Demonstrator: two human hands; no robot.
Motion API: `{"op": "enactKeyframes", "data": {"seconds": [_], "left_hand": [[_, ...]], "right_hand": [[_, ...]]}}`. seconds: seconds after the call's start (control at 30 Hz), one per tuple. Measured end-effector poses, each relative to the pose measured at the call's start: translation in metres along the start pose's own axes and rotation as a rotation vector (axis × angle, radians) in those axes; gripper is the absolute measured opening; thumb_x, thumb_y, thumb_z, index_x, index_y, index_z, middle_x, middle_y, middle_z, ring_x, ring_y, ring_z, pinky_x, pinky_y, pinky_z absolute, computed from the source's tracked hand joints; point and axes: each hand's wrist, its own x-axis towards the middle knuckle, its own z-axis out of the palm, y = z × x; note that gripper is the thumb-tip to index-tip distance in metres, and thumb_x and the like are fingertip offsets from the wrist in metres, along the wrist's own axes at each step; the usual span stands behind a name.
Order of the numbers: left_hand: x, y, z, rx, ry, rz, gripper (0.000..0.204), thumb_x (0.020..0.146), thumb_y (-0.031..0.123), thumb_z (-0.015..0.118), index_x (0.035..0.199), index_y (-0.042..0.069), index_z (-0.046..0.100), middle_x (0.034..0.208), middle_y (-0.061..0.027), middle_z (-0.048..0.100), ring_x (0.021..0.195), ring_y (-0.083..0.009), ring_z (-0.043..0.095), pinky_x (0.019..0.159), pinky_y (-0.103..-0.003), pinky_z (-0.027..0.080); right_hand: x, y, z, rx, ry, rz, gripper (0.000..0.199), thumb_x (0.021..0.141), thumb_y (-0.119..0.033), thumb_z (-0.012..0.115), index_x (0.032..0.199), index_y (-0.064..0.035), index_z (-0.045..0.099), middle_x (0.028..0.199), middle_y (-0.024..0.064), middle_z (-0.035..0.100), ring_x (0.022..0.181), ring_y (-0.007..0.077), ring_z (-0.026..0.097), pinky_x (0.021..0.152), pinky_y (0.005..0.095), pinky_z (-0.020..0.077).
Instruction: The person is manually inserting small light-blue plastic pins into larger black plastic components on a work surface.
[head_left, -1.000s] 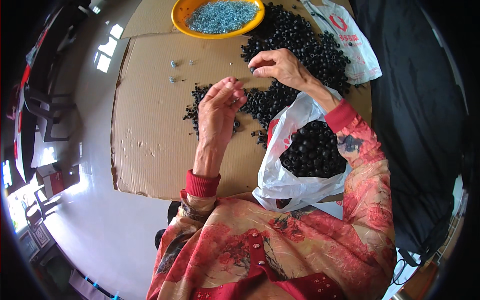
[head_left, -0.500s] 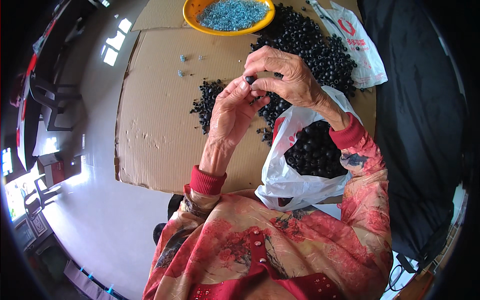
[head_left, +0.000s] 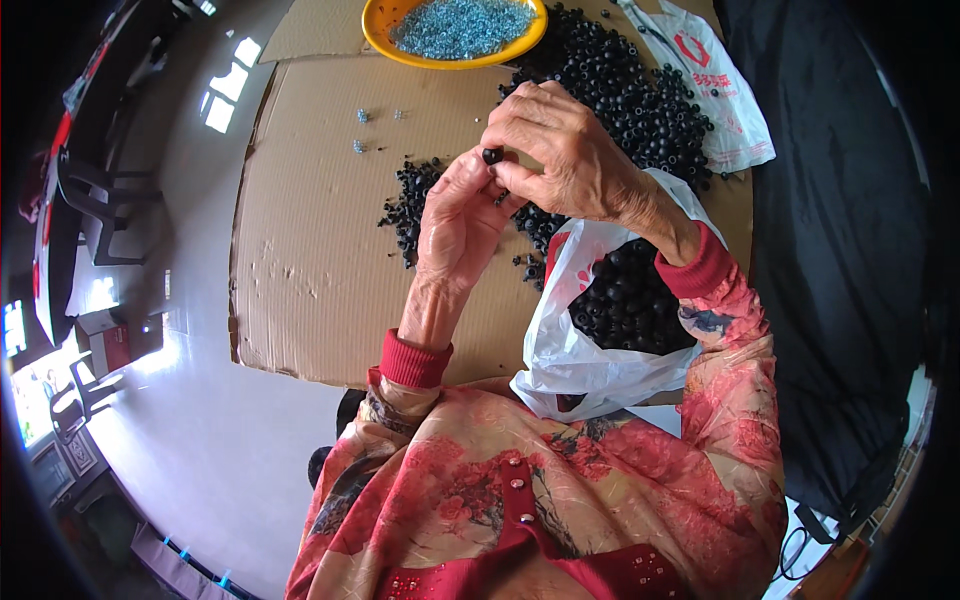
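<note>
Left hand point(head_left: 458, 222) and right hand point(head_left: 572, 158): fingertips together, pinching one round black cap point(head_left: 492, 156) | cardboard point(head_left: 310, 220) beneath | white plastic bag point(head_left: 550, 360) of black caps point(head_left: 625, 302) nearer body

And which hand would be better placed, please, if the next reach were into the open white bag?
Probably the right hand: its wrist appears beside the open white bag, while the left hand lies farther left.

Red logo point(head_left: 691, 49) and lettering point(head_left: 712, 83) on flat white bag point(head_left: 742, 128). Open white bag point(head_left: 556, 350) has red print point(head_left: 583, 277), unreadable.
</note>
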Motion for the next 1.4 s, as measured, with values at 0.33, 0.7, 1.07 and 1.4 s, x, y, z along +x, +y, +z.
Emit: {"op": "enactKeyframes", "data": {"seconds": [0.33,0.7,1.07,1.4], "left_hand": [[0.001,-0.002,-0.005,-0.002,-0.026,-0.052,0.021,0.091,0.021,0.049,0.098,0.003,0.056,0.093,-0.0046,0.059,0.089,-0.0149,0.056,0.088,-0.040,0.043],[-0.001,-0.004,-0.005,-0.111,-0.078,-0.095,0.023,0.088,0.021,0.052,0.103,0.003,0.056,0.098,-0.0053,0.059,0.095,-0.0174,0.054,0.093,-0.042,0.039],[0.001,-0.003,-0.014,-0.011,-0.024,-0.034,0.021,0.087,0.018,0.053,0.102,0.002,0.054,0.096,-0.0053,0.058,0.093,-0.0161,0.055,0.093,-0.041,0.039],[-0.003,-0.004,-0.003,-0.130,-0.003,-0.097,0.025,0.091,0.024,0.048,0.103,0.003,0.053,0.096,-0.0057,0.058,0.093,-0.0177,0.054,0.095,-0.043,0.037]], "right_hand": [[-0.007,0.004,0.003,0.040,0.007,0.019,0.020,0.064,-0.004,0.064,0.083,-0.0035,0.057,0.085,0.0085,0.058,0.085,0.0260,0.056,0.079,0.0384,0.0437],[-0.002,0.001,0.002,0.062,0.011,0.001,0.019,0.065,-0.004,0.063,0.083,-0.0036,0.056,0.084,0.0079,0.057,0.084,0.0261,0.056,0.081,0.0381,0.0433],[0.006,-0.005,-0.002,-0.119,-0.075,-0.135,0.018,0.064,-0.004,0.061,0.081,-0.0023,0.055,0.082,0.0084,0.056,0.084,0.0247,0.056,0.079,0.0372,0.0439],[0.001,0.000,0.001,0.034,-0.043,-0.014,0.019,0.065,-0.006,0.064,0.081,-0.0024,0.057,0.082,0.0085,0.057,0.082,0.0248,0.057,0.079,0.0370,0.0440]]}}
